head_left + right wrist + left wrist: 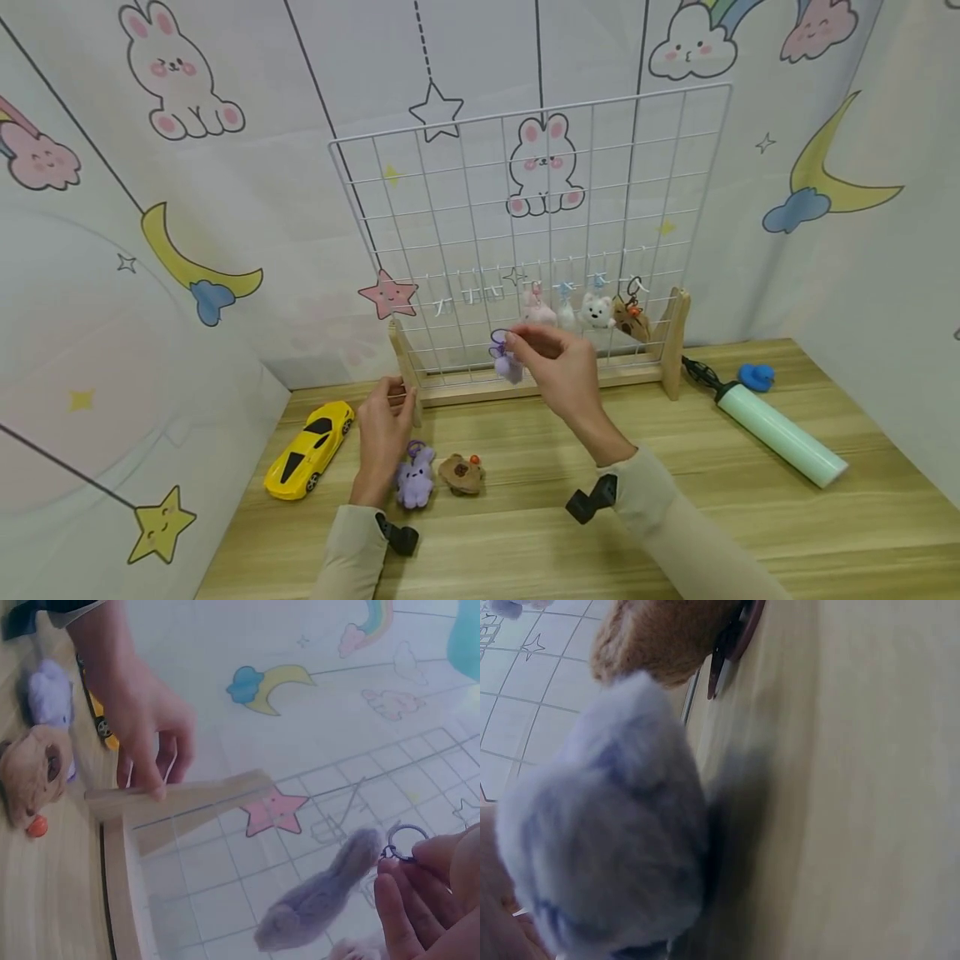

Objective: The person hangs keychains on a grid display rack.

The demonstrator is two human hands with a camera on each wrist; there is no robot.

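My right hand (561, 377) pinches the ring (409, 843) of a purple plush keychain (507, 367), which dangles in front of the white wire grid rack (480, 208). At the rack's left end, the fingers of my left hand (385, 429) grip the lower part of the wooden side post (402, 354). Beside the left wrist, a second purple plush keychain (416, 479) lies on the table next to a brown plush (462, 474) with an orange ball. That second purple plush (607, 832) looms large in the left wrist view.
A pink plush (538, 313), a white plush (597, 311) and a brown plush (632, 322) hang among the rack's hooks. A yellow toy car (311, 450) stands at left. On the right lie a mint-green cylinder (780, 433) with a black end and a blue toy (756, 377).
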